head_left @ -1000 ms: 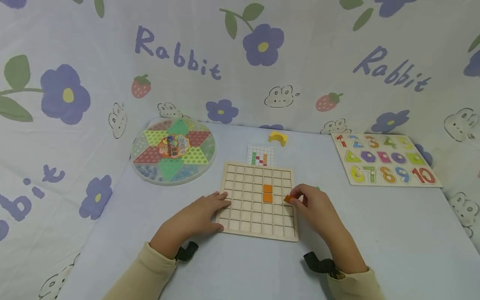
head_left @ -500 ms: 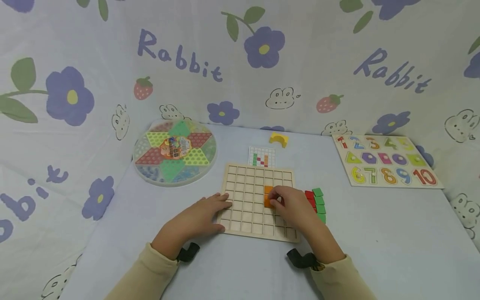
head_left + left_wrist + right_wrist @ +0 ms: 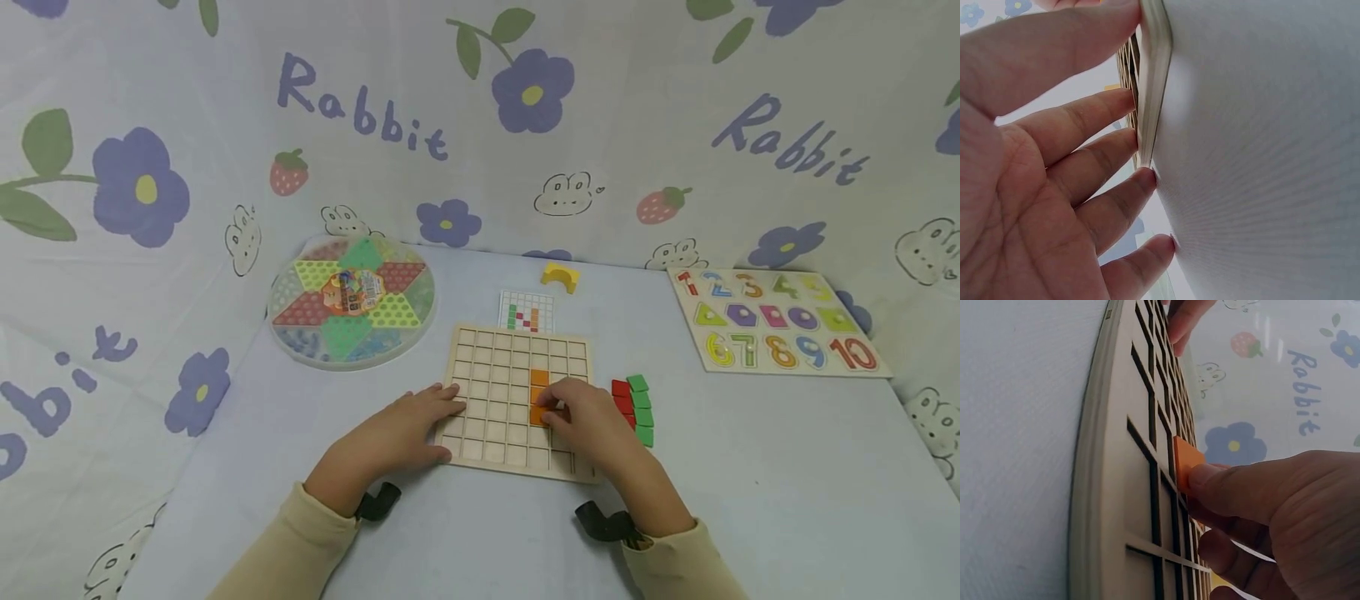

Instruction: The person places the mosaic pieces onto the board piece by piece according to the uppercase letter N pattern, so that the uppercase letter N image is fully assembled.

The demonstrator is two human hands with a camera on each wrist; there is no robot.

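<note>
A wooden grid board (image 3: 495,387) lies before me on the table. My left hand (image 3: 408,429) rests at its left edge, fingers extended, with some fingertips on the rim. Between thumb and fingers, my right hand (image 3: 588,412) pinches an orange square tile (image 3: 1186,465), close over the grid right of its middle. Just beyond that tile, other orange tiles (image 3: 539,378) sit in a column of cells, partly covered by the right fingers. Behind the board, a small card (image 3: 527,312) shows a grid pattern in green, red and orange.
Red tiles (image 3: 621,389) and green tiles (image 3: 642,417) lie in columns right of the board. A yellow arch block (image 3: 561,277) stands behind the card. A round Chinese checkers set (image 3: 351,300) is at the back left, a number puzzle (image 3: 773,317) at the back right.
My right hand has carried an orange tile leftward from the board's right edge to the orange column, then slightly nearer to me, uncovering the red and green tiles. The left hand stays put.
</note>
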